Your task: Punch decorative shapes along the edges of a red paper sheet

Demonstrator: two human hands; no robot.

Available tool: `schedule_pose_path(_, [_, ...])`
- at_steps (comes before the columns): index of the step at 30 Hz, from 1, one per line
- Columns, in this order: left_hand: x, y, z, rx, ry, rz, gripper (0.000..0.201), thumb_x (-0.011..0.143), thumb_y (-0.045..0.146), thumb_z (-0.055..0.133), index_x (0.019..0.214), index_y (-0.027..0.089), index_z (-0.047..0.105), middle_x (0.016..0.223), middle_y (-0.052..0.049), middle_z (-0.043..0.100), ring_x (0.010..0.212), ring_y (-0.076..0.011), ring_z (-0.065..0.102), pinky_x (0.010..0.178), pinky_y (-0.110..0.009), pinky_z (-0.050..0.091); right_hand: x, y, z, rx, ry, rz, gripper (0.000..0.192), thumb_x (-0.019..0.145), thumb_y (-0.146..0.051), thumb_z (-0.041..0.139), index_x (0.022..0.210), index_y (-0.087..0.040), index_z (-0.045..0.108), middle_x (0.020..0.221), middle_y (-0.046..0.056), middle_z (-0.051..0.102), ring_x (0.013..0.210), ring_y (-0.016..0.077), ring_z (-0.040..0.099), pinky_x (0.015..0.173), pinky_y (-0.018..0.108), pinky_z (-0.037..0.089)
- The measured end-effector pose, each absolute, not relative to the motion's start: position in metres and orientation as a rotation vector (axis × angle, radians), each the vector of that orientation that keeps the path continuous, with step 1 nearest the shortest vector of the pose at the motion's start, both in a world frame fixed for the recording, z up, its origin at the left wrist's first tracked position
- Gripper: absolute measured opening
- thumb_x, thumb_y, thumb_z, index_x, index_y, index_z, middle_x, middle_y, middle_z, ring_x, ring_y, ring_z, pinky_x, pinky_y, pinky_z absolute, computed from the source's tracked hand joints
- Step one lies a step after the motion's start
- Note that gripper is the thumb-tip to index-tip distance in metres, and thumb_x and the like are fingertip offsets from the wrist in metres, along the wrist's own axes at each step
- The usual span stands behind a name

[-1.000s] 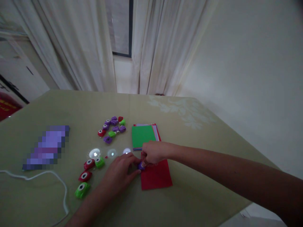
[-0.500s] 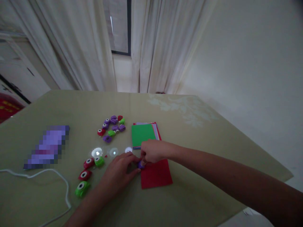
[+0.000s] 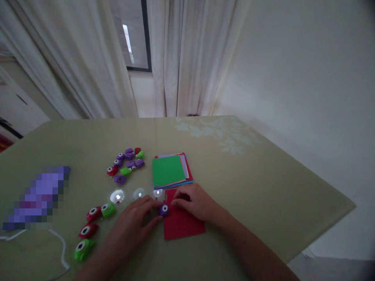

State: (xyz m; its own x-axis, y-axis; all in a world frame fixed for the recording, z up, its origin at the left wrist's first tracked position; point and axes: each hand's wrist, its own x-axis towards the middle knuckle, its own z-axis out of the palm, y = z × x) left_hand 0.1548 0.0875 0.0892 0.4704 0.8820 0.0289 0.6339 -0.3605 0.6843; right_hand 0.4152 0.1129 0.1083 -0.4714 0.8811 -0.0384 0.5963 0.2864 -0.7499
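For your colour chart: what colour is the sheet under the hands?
Red sheet, clearest in the head view.

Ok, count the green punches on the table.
3, maybe more hidden. One green punch lies nearest, at the front left; one sits beside the red punches; one lies in the far cluster, where a fourth may sit at its back.

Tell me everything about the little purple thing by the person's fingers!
The little purple punch is a small, rounded craft punch that looks like shiny plastic, with a white round spot with a dark mark on top. It sits upright on the left edge of the red paper sheet, on the table. The left hand touches it with its fingertips from the left. The right hand rests flat on the red sheet just to its right. Its underside is hidden.
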Motion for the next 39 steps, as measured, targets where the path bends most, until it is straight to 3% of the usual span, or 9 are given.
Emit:
schedule_pose_path(2, [0.155, 0.086, 0.089, 2.119, 1.255, 0.523, 0.021, 0.099, 0.032, 0.067, 0.117, 0.032, 0.079, 0.118, -0.005, 0.080, 0.109, -0.0289, 0.074, 0.099, -0.042, 0.058, 0.420, 0.107, 0.109, -1.269, -2.241, 0.902, 0.018, 0.094, -0.033, 0.085, 0.099, -0.017, 0.079, 0.097, 0.005, 0.077, 0.092, 0.0199, 0.068, 0.087, 0.030, 0.050])
schedule_pose_path(8, [0.154, 0.083, 0.092, 2.104, 1.292, 0.476, 0.024, 0.097, 0.031, 0.071, 0.121, 0.031, 0.077, 0.121, -0.005, 0.079, 0.112, -0.0289, 0.073, 0.101, -0.042, 0.057, 0.431, 0.106, 0.112, -1.224, -2.314, 0.848, 0.057, 0.078, -0.048, 0.097, 0.123, -0.020, 0.077, 0.133, 0.010, 0.068, 0.127, 0.0272, 0.062, 0.114, 0.039, 0.047])
schedule_pose_path(12, [0.155, 0.083, 0.090, 2.090, 1.291, 0.493, 0.024, 0.100, 0.033, 0.070, 0.123, 0.032, 0.076, 0.120, -0.005, 0.078, 0.111, -0.0282, 0.073, 0.101, -0.042, 0.058, 0.429, 0.104, 0.109, -1.227, -2.361, 0.829, 0.070, 0.076, -0.049, 0.098, 0.136, -0.022, 0.073, 0.144, 0.011, 0.064, 0.136, 0.0292, 0.056, 0.121, 0.042, 0.042])
schedule_pose_path(23, [0.137, 0.084, 0.100, 2.230, 1.460, 0.364, 0.018, 0.101, 0.039, 0.066, 0.114, 0.035, 0.077, 0.115, -0.002, 0.078, 0.108, -0.0289, 0.071, 0.097, -0.043, 0.053, 0.430, 0.106, 0.106, -1.266, -2.400, 0.893, 0.067, 0.078, -0.053, 0.096, 0.135, -0.026, 0.074, 0.141, 0.010, 0.067, 0.132, 0.0312, 0.058, 0.119, 0.045, 0.041])
schedule_pose_path(27, [0.128, 0.084, 0.102, 2.343, 1.615, 0.311, 0.023, 0.099, 0.043, 0.063, 0.114, 0.033, 0.076, 0.118, -0.004, 0.077, 0.108, -0.0324, 0.069, 0.094, -0.048, 0.049, 0.431, 0.105, 0.107, -1.273, -2.409, 0.901, 0.065, 0.080, -0.053, 0.094, 0.136, -0.026, 0.074, 0.144, 0.010, 0.067, 0.134, 0.0315, 0.058, 0.119, 0.045, 0.041])
schedule_pose_path(31, [0.133, 0.084, 0.098, 2.418, 1.644, 0.325, 0.034, 0.099, 0.043, 0.062, 0.131, 0.034, 0.072, 0.130, -0.005, 0.077, 0.116, -0.0336, 0.066, 0.096, -0.048, 0.045, 0.430, 0.106, 0.107, -1.282, -2.414, 0.915, 0.065, 0.080, -0.052, 0.094, 0.136, -0.025, 0.074, 0.145, 0.010, 0.067, 0.135, 0.0310, 0.058, 0.120, 0.044, 0.041])
schedule_pose_path(39, [0.126, 0.091, 0.097, 2.366, 1.917, 0.185, 0.034, 0.099, 0.039, 0.051, 0.122, 0.028, 0.074, 0.128, -0.009, 0.076, 0.121, -0.0370, 0.061, 0.100, -0.053, 0.042, 0.429, 0.106, 0.108, -1.277, -2.418, 0.942, 0.064, 0.082, -0.053, 0.093, 0.137, -0.027, 0.074, 0.149, 0.010, 0.066, 0.138, 0.0322, 0.057, 0.121, 0.046, 0.041])
